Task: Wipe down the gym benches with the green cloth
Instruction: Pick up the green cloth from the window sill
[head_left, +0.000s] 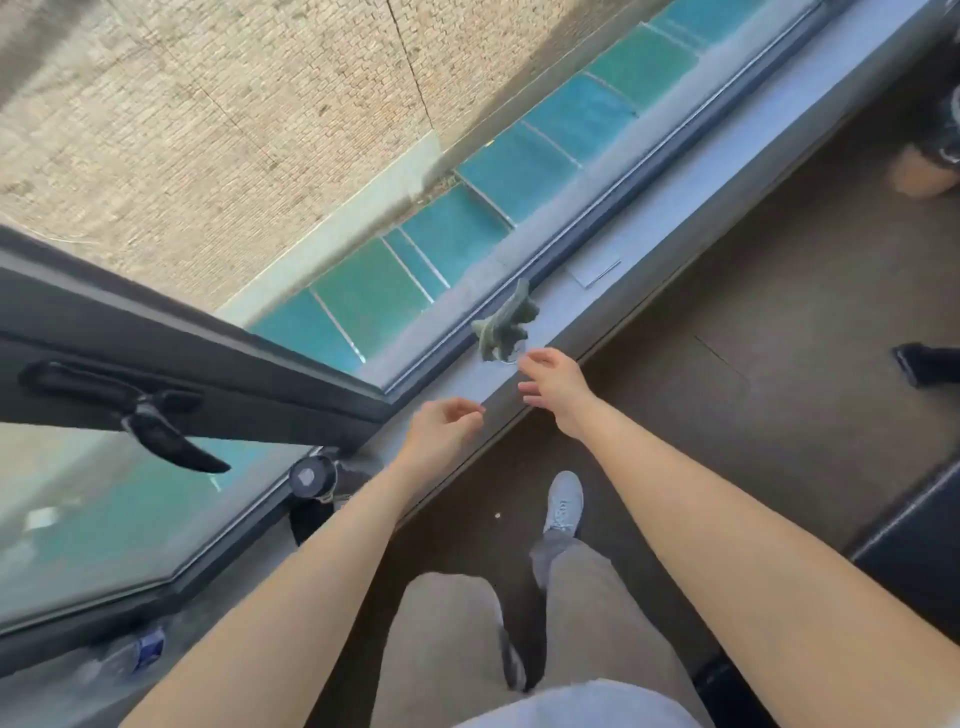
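Left hand (441, 423) and right hand (553, 384) hover empty, fingers relaxed, green cloth (506, 322) just beyond the right.

I'm seeing an open window sash (156, 332), black handle (171, 441) hanging down. A dark lidded flask (306, 477) stands on the grey sill (675, 208); a plastic bottle (136, 649) lies further left.

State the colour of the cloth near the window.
The cloth is dark green; head view.

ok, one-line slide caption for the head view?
Left hand and right hand, both empty, reach toward the crumpled green cloth at the grey window sill.
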